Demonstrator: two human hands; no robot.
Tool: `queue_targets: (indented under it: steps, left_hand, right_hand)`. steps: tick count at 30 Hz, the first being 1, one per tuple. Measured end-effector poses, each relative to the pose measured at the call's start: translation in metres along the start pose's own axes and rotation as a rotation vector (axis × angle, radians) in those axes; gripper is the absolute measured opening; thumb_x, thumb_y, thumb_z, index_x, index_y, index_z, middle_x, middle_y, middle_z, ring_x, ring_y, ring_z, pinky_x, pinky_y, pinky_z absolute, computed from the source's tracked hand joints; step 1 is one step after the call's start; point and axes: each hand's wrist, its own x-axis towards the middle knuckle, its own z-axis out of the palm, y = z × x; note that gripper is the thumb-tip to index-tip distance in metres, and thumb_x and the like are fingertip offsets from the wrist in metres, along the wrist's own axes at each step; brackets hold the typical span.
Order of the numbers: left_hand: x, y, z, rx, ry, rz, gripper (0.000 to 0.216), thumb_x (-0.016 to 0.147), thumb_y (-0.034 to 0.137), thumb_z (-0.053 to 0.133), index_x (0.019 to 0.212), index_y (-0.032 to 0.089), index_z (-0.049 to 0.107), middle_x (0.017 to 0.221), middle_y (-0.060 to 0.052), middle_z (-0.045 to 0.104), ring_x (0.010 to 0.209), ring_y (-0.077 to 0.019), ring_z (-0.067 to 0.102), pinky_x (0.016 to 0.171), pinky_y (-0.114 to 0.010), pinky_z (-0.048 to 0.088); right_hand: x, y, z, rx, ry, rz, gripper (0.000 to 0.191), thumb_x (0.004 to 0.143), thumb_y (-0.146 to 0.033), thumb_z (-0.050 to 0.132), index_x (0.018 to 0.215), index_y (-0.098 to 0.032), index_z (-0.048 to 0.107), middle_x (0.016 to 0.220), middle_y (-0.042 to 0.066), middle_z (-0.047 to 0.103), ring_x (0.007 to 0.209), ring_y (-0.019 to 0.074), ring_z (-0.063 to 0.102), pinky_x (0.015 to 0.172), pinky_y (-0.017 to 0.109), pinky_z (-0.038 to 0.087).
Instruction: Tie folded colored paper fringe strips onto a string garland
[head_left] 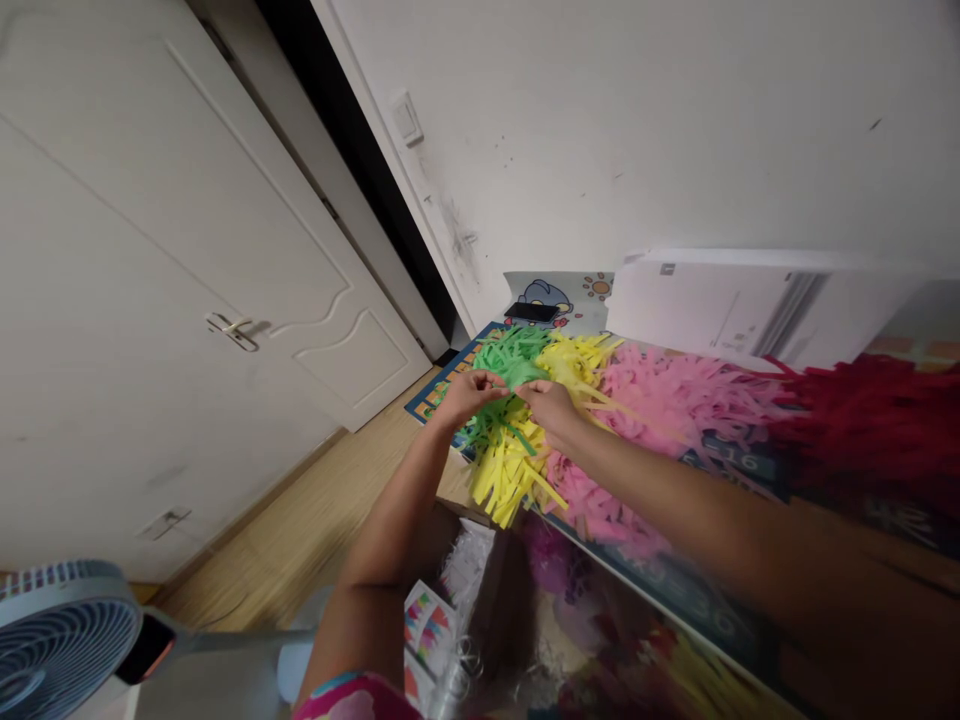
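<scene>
Both of my hands meet over a pile of green paper strips (514, 348) at the table's left end. My left hand (471, 396) is closed in a pinch at the green strips, and my right hand (549, 404) pinches close beside it, fingertips almost touching. The exact piece between the fingers is small and partly hidden, but it looks green. Yellow strips (504, 470) hang over the table edge just below my hands. More yellow strips lie behind my right hand, with pink strips (667, 395) further right and dark red strips (877, 415) at the far right.
A patterned mat (424, 400) covers the table. Against the wall lean white sheets or a box (720, 305), near a dark phone (532, 312). Below the edge stands an open box (480, 570) with packaged items. A fan (64, 635) is lower left; a door (225, 250) stands behind.
</scene>
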Motion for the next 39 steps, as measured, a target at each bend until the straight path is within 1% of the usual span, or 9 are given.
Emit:
queue_targets:
  steps: [7, 18, 23, 26, 28, 31, 35, 37, 39]
  left_hand:
    - [-0.007, 0.005, -0.003, 0.132, -0.028, 0.013, 0.045, 0.062, 0.056, 0.081, 0.077, 0.014, 0.076, 0.049, 0.008, 0.038, 0.048, -0.0066, 0.029, 0.048, -0.022, 0.018]
    - [-0.006, 0.010, -0.004, 0.315, 0.001, 0.030, 0.036, 0.076, 0.050, 0.070, 0.070, 0.014, 0.072, 0.054, 0.004, 0.049, 0.050, -0.0092, 0.040, 0.051, -0.022, 0.032]
    - [-0.006, 0.014, -0.003, 0.549, 0.205, 0.045, 0.015, 0.085, 0.026, 0.059, 0.083, 0.015, 0.070, 0.081, -0.007, 0.066, 0.079, -0.0209, 0.061, 0.072, -0.029, 0.044]
    - [-0.004, 0.016, 0.007, 0.689, 0.400, 0.032, 0.024, 0.092, 0.018, 0.045, 0.105, 0.012, 0.065, 0.108, -0.019, 0.066, 0.107, -0.0296, 0.060, 0.090, -0.039, 0.041]
    - [-0.003, 0.016, 0.017, 0.756, 0.438, 0.032, 0.030, 0.092, 0.019, 0.047, 0.118, 0.011, 0.060, 0.114, -0.021, 0.065, 0.111, -0.0316, 0.060, 0.094, -0.042, 0.040]
    - [-0.003, 0.014, 0.025, 0.841, 0.398, 0.047, 0.042, 0.081, 0.021, 0.065, 0.123, 0.016, 0.060, 0.108, -0.016, 0.070, 0.106, -0.0330, 0.063, 0.092, -0.043, 0.041]
    - [0.007, 0.029, -0.002, 0.946, 0.394, 0.053, 0.024, 0.078, 0.009, 0.059, 0.095, 0.018, 0.074, 0.096, -0.017, 0.072, 0.099, -0.0349, 0.065, 0.087, -0.047, 0.041]
    - [0.016, 0.049, -0.021, 0.986, 0.427, 0.095, 0.029, 0.080, 0.007, 0.053, 0.093, 0.017, 0.077, 0.102, -0.020, 0.071, 0.103, -0.0366, 0.063, 0.088, -0.051, 0.039]
    - [0.026, 0.074, -0.030, 1.018, 0.434, 0.173, 0.032, 0.083, 0.008, 0.051, 0.096, 0.019, 0.078, 0.106, -0.019, 0.071, 0.109, -0.0370, 0.060, 0.092, -0.053, 0.037]
  right_hand:
    - [-0.005, 0.000, 0.001, -0.031, -0.008, -0.037, 0.022, 0.094, -0.031, 0.065, 0.082, -0.014, 0.060, 0.066, -0.006, 0.053, 0.051, 0.0058, 0.046, 0.050, 0.019, 0.041]
    - [-0.010, -0.001, -0.005, -0.059, 0.025, -0.035, 0.017, 0.092, -0.028, 0.067, 0.084, -0.014, 0.063, 0.070, -0.005, 0.058, 0.055, 0.0066, 0.050, 0.054, 0.021, 0.045]
    - [-0.009, 0.001, -0.006, -0.127, 0.028, 0.019, 0.021, 0.096, -0.034, 0.064, 0.091, -0.013, 0.064, 0.077, -0.002, 0.062, 0.059, 0.0077, 0.056, 0.055, 0.022, 0.049]
    - [-0.009, 0.002, -0.005, -0.196, 0.017, 0.046, 0.022, 0.097, -0.035, 0.062, 0.096, -0.013, 0.064, 0.082, -0.001, 0.064, 0.063, 0.0086, 0.059, 0.057, 0.023, 0.052]
    - [-0.008, 0.002, -0.005, -0.241, 0.004, 0.035, 0.023, 0.097, -0.036, 0.062, 0.099, -0.013, 0.064, 0.084, 0.000, 0.064, 0.065, 0.0091, 0.060, 0.058, 0.023, 0.053]
    - [-0.008, 0.001, -0.007, -0.317, -0.013, -0.010, 0.024, 0.097, -0.037, 0.061, 0.099, -0.013, 0.064, 0.082, -0.001, 0.064, 0.063, 0.0086, 0.059, 0.057, 0.023, 0.052]
    - [-0.018, -0.003, -0.014, -0.477, -0.010, -0.157, 0.016, 0.097, -0.028, 0.059, 0.097, -0.013, 0.064, 0.083, 0.002, 0.066, 0.068, 0.0122, 0.063, 0.063, 0.027, 0.054]
    - [-0.030, -0.007, -0.014, -0.584, -0.022, -0.309, 0.014, 0.094, -0.022, 0.058, 0.102, -0.014, 0.066, 0.098, 0.009, 0.070, 0.088, 0.0181, 0.067, 0.078, 0.032, 0.054]
    - [-0.041, -0.013, -0.010, -0.695, -0.076, -0.478, 0.028, 0.090, -0.021, 0.061, 0.118, -0.018, 0.065, 0.125, 0.012, 0.066, 0.115, 0.0237, 0.061, 0.096, 0.035, 0.049]
